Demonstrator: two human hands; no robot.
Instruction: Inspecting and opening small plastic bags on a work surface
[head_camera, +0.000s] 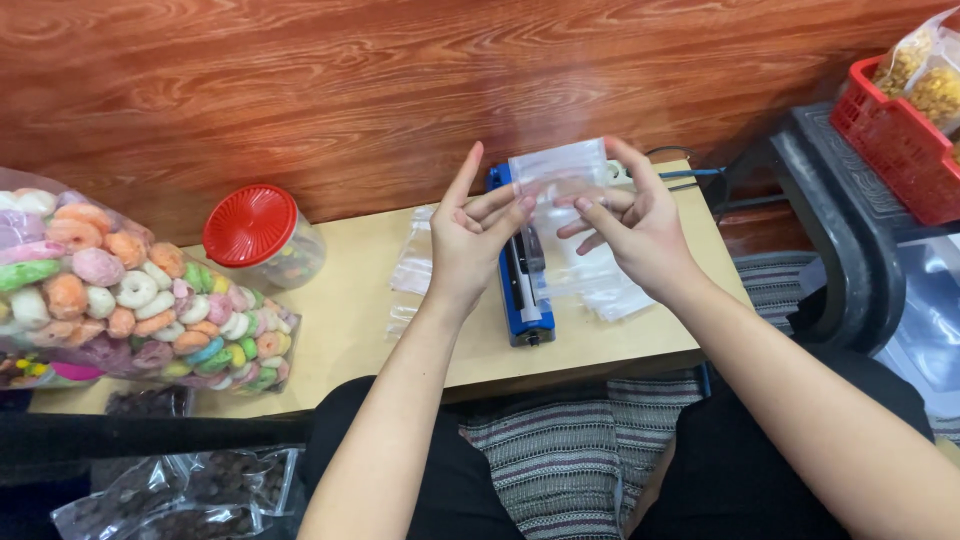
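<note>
**Both hands pinch one small clear bag above the sealer**

Left hand (472, 232): raised over the low pale wooden table (350, 300), thumb and fingertips closed on the left edge of a small clear flat plastic bag (560, 172); index finger points up, free.

Right hand (632, 228): mirrors it, fingertips pinched on the bag's right edge. Hands sit close together, the bag stretched between them, held upright and clear of the table.

Directly beneath the bag: a blue-bodied bar-type heat sealer (522, 290) lying on the table, long axis running away from the person. Its cable (690, 176) trails off to the right.

Loose clear plastic bags lie flat on both sides of the sealer: one stack to its left (412, 268), another to its right (612, 292).

Left part of table: a clear round jar with a red ribbed lid (258, 232); nearer the person, a large clear sack of pastel ring-shaped cereal (120, 295).

Bottom left, below table level: clear packets of dark brown pieces (170, 495).

Upper right: red plastic basket (890, 140) holding bags of yellow snack, resting on a black stand (830, 220).

Backdrop: reddish wood-grain wall (400, 80).
</note>
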